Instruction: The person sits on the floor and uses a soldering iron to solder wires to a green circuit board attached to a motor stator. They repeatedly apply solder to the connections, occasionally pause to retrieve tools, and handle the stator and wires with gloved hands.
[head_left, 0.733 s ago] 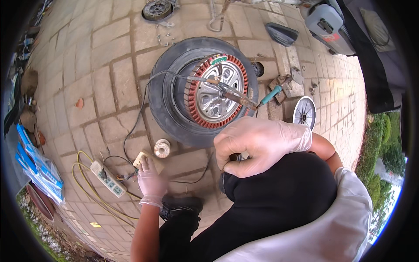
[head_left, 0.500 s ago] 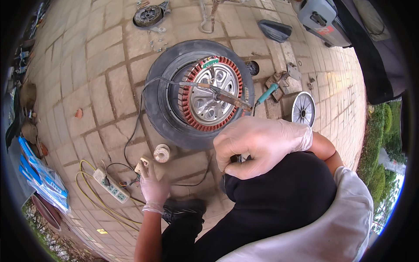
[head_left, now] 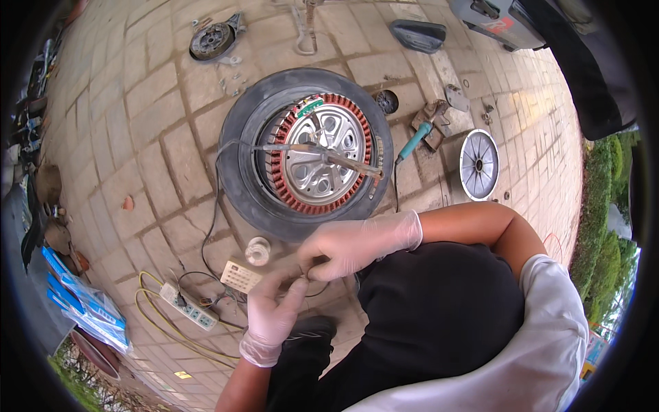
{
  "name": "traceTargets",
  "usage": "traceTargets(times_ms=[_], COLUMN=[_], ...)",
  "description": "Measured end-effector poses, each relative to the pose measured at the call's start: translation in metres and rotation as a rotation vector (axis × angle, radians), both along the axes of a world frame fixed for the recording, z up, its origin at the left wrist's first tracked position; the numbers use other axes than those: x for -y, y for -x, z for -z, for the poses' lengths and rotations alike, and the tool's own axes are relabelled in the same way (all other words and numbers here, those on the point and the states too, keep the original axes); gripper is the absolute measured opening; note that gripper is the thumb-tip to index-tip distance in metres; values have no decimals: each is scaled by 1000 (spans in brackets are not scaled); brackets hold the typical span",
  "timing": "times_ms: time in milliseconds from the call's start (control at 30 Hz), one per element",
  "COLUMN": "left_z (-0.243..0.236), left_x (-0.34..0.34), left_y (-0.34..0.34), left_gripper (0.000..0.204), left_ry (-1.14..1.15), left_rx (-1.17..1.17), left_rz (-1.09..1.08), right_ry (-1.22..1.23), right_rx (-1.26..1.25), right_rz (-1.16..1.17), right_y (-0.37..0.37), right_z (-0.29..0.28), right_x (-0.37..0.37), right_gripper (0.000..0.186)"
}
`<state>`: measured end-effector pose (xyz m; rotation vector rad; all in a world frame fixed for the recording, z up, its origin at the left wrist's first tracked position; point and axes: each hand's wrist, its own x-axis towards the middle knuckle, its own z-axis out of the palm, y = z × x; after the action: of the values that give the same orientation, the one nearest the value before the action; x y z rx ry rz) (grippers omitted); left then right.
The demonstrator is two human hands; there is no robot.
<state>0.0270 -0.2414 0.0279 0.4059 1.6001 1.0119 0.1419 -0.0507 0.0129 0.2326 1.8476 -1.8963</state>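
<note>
I'm holding both hands together, the left hand (head_left: 272, 314) and right hand (head_left: 343, 248) meeting at the fingertips; I can't tell what they're pinching, if anything. Just past the left fingers, the beige box (head_left: 238, 277) is lying on the paving (head_left: 154, 175), the white spool (head_left: 257, 252) sitting right beside it. Left of that, the power strip (head_left: 189, 307) is taking a black plug. Farther out, the tyre (head_left: 237, 189) is lying flat, carrying the red-wound stator (head_left: 322, 180), while the teal-handled iron (head_left: 414, 141) is resting off right.

Bright, diffuse daylight; soft shadows; pale glare on paving (head_left: 534, 113); edges bowed, corners black.
</note>
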Motion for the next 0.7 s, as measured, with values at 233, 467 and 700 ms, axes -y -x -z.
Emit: traceTargets(times_ms=[233,467,700], left_z=[1,-13,-34], left_x=[-3,-10,-10], left_y=[4,10,15], left_gripper=[19,16,15], left_ry=[201,171,161], left_rx=[-44,-83,-158], left_rz=[-16,56,-4], right_ry=[-127,-28,215], right_rx=[-303,-309,-258], right_rz=[227,283,230], right_y=[-2,2,18], right_z=[18,24,13], right_x=[11,12,2], right_gripper=[19,18,18])
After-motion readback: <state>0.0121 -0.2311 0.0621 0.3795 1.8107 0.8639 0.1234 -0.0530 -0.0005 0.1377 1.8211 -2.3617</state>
